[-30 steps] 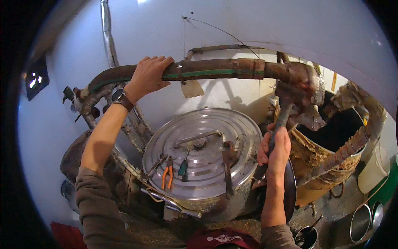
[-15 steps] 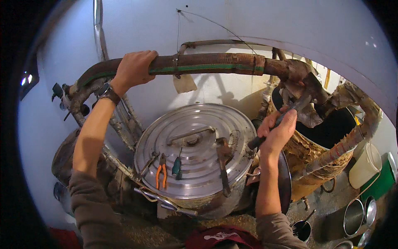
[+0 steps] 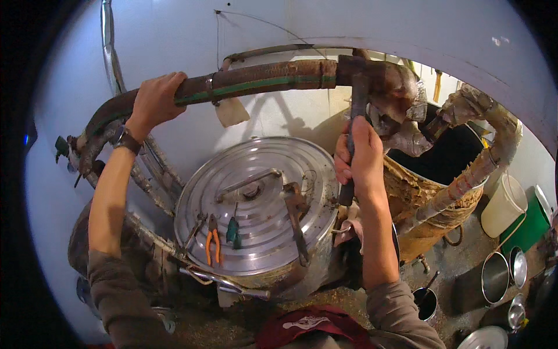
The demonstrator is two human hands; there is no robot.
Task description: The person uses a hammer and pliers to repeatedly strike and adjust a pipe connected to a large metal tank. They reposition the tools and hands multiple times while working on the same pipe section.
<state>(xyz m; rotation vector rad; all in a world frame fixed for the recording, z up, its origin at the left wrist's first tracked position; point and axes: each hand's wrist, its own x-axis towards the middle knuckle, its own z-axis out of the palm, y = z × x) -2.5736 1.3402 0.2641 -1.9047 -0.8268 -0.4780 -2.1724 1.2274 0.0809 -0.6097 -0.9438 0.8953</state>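
Observation:
My left hand (image 3: 157, 102) is wrapped over a thick rusty-brown pipe (image 3: 267, 77) with a green stripe, near its left bend. In my right hand (image 3: 363, 154) is a dark hammer (image 3: 359, 96), its handle upright in my closed fingers. The hammer's head overlaps the pipe just right of the striped sleeve; whether it touches I cannot tell. Below stands a large metal pot with a ringed lid (image 3: 256, 154). On that lid lie orange-handled pliers (image 3: 213, 244), a green-handled screwdriver (image 3: 233, 232) and a rusty pipe wrench (image 3: 297, 224).
To the right is a wrapped barrel (image 3: 430, 215) with a dark open top, crossed by a lagged pipe (image 3: 465, 180). Beyond it stand a cream bucket (image 3: 501, 203), a green container (image 3: 526, 224) and metal pails (image 3: 494, 279) on the floor. A paper tag (image 3: 233, 112) hangs from the pipe.
The hammer has swung left and upright, its head now over the pipe beside the sleeve. My left hand keeps its hold on the pipe. The whole view has shifted slightly.

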